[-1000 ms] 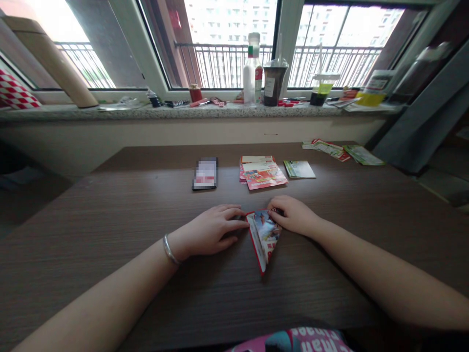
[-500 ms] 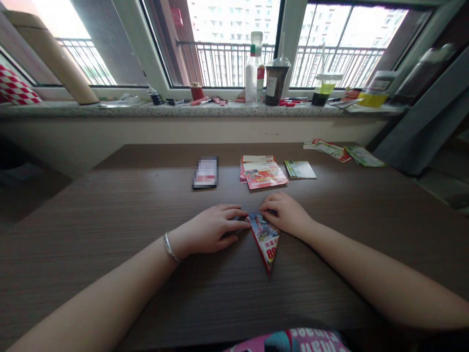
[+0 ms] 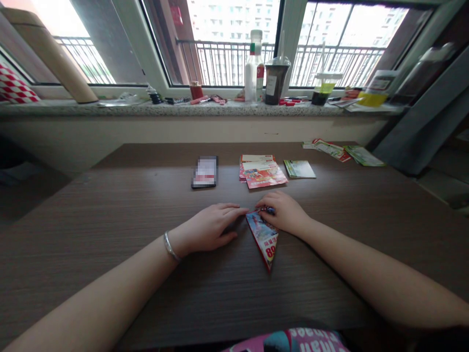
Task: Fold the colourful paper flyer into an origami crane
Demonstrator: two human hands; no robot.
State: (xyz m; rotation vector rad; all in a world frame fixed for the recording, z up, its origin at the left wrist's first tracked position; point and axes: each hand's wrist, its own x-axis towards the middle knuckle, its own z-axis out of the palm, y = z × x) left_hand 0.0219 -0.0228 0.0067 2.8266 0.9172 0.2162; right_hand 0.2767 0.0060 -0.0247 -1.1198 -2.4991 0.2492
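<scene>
A colourful printed paper, folded into a long triangle, lies on the table with its narrow tip toward me. My left hand is beside it, fingers stretched out, with the fingertips at the paper's upper left corner. A silver bangle circles that wrist. My right hand has its fingers curled over the top edge of the paper, pinching a flap there. Part of the top edge is hidden under the right fingers.
Beyond my hands lie a phone, a stack of red leaflets and a small pile of pale cards. More leaflets are at the table's far right. Bottles and cups stand on the windowsill.
My right fingers have shifted slightly left along the paper's top edge, and a flap shows under them. The left fingers have drawn together and moved up a little at the corner.
</scene>
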